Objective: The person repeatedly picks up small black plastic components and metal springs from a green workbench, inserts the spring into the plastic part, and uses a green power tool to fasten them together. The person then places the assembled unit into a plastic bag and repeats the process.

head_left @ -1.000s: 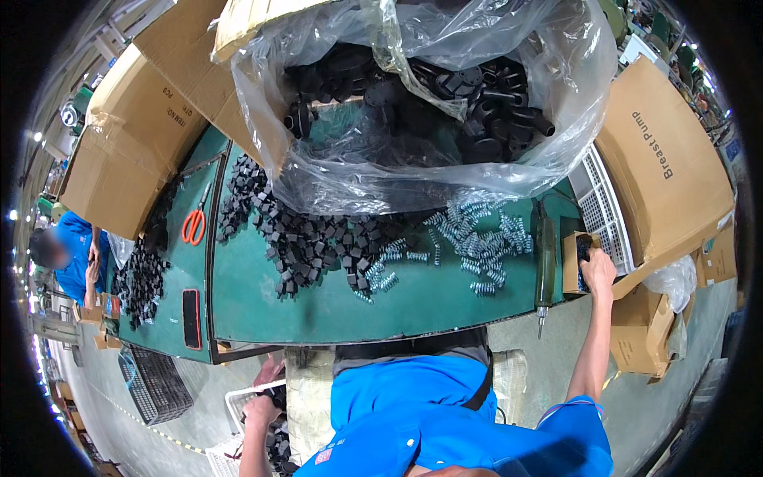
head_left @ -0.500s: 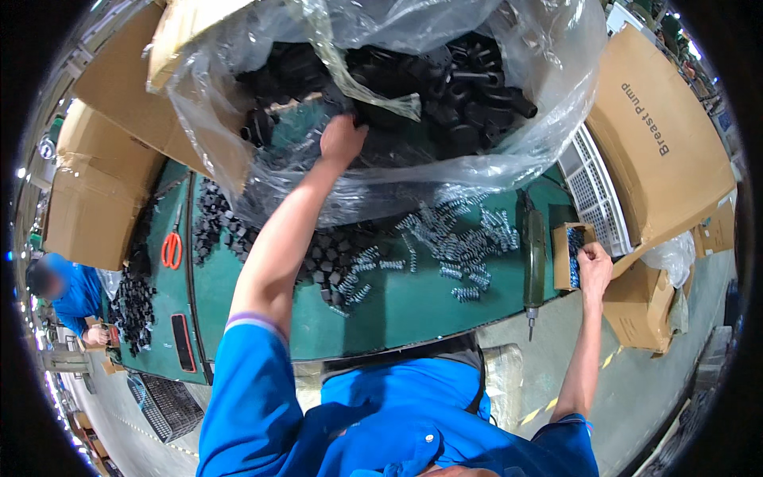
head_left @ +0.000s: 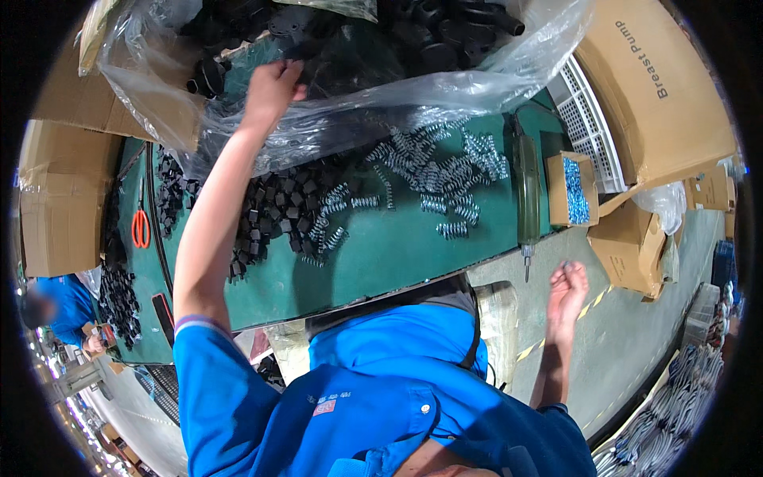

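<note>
My left hand reaches over the near rim of a clear plastic bag, next to black plastic parts inside it. Its fingers are curled, and what they hold, if anything, does not show clearly. Off the table's front edge at the right, my right hand is raised with fingertips pinched together. Anything between them is too small to name. Just above that hand stands a small cardboard box of blue screws. A green electric screwdriver lies beside the box, its bit past the edge.
Metal springs and small black blocks lie loose on the green table. Orange-handled scissors and a phone are at the left. A white perforated tray and large carton stand right. Another person works far left.
My right hand has come out of the screw box and moved down, off the table. My left hand remains in the bag with its fingers curled. The view has shifted.
</note>
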